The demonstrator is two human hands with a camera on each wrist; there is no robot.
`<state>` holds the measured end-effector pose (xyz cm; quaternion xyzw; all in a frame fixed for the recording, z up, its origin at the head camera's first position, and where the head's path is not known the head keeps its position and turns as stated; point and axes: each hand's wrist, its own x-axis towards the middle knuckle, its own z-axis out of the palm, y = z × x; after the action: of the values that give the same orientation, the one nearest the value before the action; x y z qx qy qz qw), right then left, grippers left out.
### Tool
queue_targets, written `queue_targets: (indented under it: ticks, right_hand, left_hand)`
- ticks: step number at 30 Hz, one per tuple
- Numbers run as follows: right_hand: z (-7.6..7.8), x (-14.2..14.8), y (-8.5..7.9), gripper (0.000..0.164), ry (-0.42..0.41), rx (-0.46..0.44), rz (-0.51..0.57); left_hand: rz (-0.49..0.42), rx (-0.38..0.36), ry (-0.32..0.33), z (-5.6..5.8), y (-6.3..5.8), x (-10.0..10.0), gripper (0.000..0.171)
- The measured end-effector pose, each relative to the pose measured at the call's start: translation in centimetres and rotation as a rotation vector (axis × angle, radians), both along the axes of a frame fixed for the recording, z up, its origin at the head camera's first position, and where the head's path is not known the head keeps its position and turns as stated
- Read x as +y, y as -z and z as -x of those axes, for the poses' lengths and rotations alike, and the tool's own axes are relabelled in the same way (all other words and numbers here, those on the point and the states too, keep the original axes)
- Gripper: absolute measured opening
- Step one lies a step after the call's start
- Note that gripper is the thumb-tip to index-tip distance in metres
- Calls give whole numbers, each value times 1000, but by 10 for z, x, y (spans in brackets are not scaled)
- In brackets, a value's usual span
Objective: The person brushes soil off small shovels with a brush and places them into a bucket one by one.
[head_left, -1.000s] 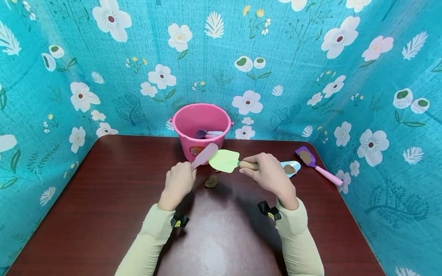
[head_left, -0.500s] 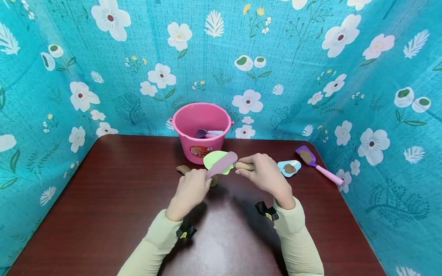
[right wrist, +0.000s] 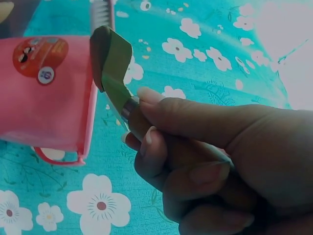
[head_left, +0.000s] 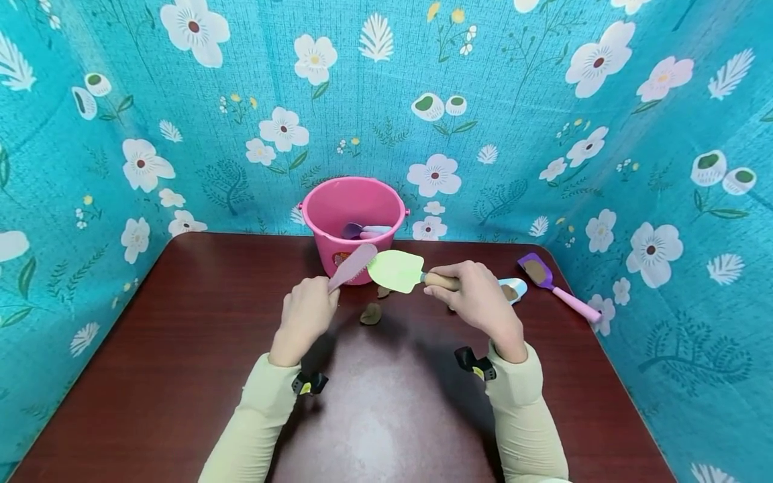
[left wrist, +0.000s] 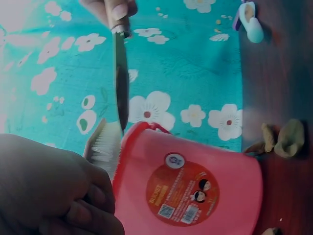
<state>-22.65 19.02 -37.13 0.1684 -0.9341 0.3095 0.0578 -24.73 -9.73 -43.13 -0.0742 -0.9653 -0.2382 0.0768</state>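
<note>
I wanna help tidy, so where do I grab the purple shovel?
Grab the pink handle, probably around its middle, reaching down from above on the near side. It's long and slants to the near right, away from the scoop. Brown stuff sits in the scoop, so best keep it level.

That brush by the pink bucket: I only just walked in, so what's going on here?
A person's left hand grips a pale pink brush, and the right hand holds a green trowel by its wooden handle. The bristles are close to the trowel's tip, near the pink bucket; whether they touch is unclear. Brown material shows on the trowel. A brown lump and a purple scoop lie on the table.
</note>
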Motion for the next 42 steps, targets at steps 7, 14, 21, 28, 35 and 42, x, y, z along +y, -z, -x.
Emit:
queue_targets:
  ticks: [7, 14, 21, 28, 35, 42]
  right_hand:
    - [2, -5, 0, 26, -13, 11, -13]
    - [-1, -15, -1, 12, -62, 10, -32]
    - [-2, -13, -1, 12, -52, 33, -64]
    - [-4, -6, -1, 26, -20, 10, -24]
    - [0, -3, 1, 23, 10, -70, -39]
    - [1, -3, 2, 24, 47, -52, -77]
  left_hand:
    - [-7, 19, 68, -9, -9, 8, 26]
    - [0, 39, 190, -24, -7, 32, 28]
    - [51, 7, 92, -8, 6, 21, 29]
    - [11, -41, 4, 8, 6, -5, 24]
    - [-101, -97, 5, 7, -8, -29, 23]
    - [-136, -90, -8, 2, -20, -35, 23]
